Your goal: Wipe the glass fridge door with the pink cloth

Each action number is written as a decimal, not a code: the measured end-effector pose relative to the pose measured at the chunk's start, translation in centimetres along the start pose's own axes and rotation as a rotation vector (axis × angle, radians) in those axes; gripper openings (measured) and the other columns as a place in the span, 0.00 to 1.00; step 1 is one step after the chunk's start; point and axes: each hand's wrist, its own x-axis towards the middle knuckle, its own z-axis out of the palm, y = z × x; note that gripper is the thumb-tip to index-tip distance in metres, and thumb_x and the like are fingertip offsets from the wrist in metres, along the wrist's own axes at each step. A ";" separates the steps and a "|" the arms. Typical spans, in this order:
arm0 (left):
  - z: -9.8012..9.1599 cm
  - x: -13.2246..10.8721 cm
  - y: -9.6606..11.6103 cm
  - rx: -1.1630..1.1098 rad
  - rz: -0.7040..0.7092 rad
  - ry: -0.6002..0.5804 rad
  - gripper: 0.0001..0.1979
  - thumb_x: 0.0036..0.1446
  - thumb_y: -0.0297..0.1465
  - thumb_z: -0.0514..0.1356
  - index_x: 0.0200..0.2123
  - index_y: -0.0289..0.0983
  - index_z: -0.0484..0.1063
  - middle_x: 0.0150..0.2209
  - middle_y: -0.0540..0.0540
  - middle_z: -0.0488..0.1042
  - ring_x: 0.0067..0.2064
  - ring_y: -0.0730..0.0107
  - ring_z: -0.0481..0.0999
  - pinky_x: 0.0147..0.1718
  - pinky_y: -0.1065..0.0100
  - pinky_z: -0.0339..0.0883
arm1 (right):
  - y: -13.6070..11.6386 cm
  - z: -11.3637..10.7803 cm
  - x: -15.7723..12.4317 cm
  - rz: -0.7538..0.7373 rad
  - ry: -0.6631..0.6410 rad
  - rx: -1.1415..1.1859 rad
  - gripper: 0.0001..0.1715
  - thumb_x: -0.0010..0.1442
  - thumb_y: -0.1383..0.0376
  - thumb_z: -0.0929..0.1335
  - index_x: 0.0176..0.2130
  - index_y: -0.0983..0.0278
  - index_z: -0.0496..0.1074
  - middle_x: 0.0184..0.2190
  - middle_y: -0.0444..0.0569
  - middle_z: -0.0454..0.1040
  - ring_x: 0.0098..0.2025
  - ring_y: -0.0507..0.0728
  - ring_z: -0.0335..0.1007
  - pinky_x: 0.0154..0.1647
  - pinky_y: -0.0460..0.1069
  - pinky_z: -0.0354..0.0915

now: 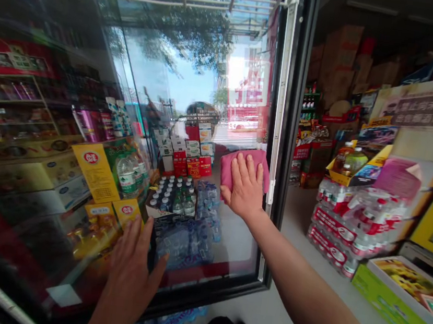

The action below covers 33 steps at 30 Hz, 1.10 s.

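- Head view, near the right edge of the glass door point(88, 115): presses a pink cloth point(225, 166) flat to the pane under the right hand point(245, 186), fingers spread across it, nothing pinched.
- Braces lower on the same pane with the left hand point(130, 272), palm down, fingers spread, holding nothing.
- Could lose the cloth on a quick stroke. Pinned by palm pressure alone, with its top and left edges poking out free, so likely to bunch up or drop to the floor.
- Could swing the door away under a hard push. Seems to stand open, with only one bare palm steadying it.
- Could knock fingertips on the black door frame point(284, 139), just beside the cloth, if swept further right.
- Could leave fresh marks. Bare left palm and fingers lie straight on the glass.
- Could miss patches. Bright reflections of street and shelves cover the pane and make any dirt hard to tell.
- Little risk to the shrink-wrapped bottle packs point(345, 225) on the floor, well apart to the right.
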 end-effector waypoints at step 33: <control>3.2 -6.0 -2.9 -0.078 -0.162 -0.043 0.43 0.70 0.39 0.58 0.80 0.44 0.40 0.80 0.31 0.48 0.80 0.37 0.50 0.71 0.30 0.59 | -8.2 4.3 -8.9 0.081 0.130 0.013 0.48 0.74 0.50 0.62 0.77 0.77 0.47 0.74 0.80 0.59 0.81 0.81 0.42 0.71 0.84 0.51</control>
